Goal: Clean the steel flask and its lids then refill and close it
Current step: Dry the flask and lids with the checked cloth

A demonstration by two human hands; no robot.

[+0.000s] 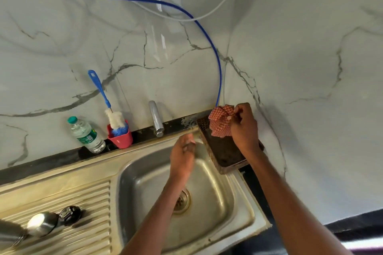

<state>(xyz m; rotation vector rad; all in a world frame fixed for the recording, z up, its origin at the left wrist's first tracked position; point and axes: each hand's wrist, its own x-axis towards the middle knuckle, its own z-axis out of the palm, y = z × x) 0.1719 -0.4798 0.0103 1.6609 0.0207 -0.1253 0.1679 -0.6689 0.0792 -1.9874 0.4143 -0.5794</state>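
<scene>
Right hand (242,125) pinching red checked cloth (220,122) over dark tray (224,151), left hand (183,152) relaxed above steel sink (145,172), steel flask (9,234) and two lids on drainboard (62,196).

One view only, from a camera on the person's head, wide-angle and pitched forward and down over the sink (207,182). It stands close above the basin, with both forearms reaching in from the bottom edge toward the wall (290,58) ahead. The frame is tilted, so the counter (51,161) edge runs up from lower left to right (straight lines bow near the borders). The wall fills the upper half; the draining board (72,203) sits at lower left, nearest the lens.
</scene>
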